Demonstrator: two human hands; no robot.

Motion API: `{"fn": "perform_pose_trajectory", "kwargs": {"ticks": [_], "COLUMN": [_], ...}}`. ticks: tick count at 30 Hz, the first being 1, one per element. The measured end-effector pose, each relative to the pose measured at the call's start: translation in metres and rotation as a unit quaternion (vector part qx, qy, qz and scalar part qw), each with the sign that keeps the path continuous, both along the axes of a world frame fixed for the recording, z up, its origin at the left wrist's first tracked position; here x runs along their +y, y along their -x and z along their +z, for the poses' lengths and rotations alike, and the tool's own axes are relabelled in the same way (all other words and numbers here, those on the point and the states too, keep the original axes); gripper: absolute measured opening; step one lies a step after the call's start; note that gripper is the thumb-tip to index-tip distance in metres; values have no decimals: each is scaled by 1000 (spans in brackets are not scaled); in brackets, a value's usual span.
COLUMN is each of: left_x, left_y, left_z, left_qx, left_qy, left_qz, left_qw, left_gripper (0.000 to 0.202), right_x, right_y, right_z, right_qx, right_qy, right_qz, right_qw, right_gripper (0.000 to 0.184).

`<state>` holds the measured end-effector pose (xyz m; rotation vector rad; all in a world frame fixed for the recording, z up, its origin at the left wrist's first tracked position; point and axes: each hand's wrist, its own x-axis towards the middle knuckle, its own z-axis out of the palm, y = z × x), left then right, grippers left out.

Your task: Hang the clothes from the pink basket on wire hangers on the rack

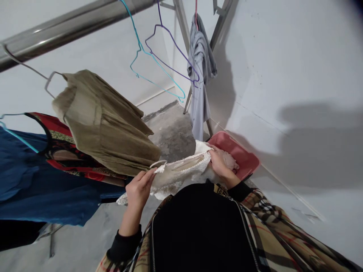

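Left hand [138,190] and right hand [220,163] — both closed on a white lace garment [181,175]

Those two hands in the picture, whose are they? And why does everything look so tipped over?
They belong to one person wearing a camera on their head. It looks forward and down, so you see what they see, and things look tipped. Their left hand holds a white hanger at the top of a white lacy garment. Their right hand rests on that garment, beside a pink tray. Nearby, an olive-green top and a blue dress hang on hangers.
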<state>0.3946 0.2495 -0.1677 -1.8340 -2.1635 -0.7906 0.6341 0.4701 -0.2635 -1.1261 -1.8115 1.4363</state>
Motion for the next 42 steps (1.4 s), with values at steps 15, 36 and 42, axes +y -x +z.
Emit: {"fn": "perform_pose_trajectory", "kwargs": {"ticks": [15,36,42], "left_x": [3,17,9], "left_y": [13,19,49], "left_z": [0,-4,-12], "left_qx": [-116,-159,-96], "left_qy": [-93,-35,-163], "left_qz": [11,-35,147], "left_qw": [989,986,971], "left_gripper": [18,18,22], "right_x": [17,1,8], "right_y": [-25,-12,-28], "right_z": [63,93,100], "right_qx": [-77,-43,-49], "right_qy": [-332,-304,-296], "right_qz": [52,179,115], "right_qw": [939,935,947], "right_gripper": [43,32,32]}}
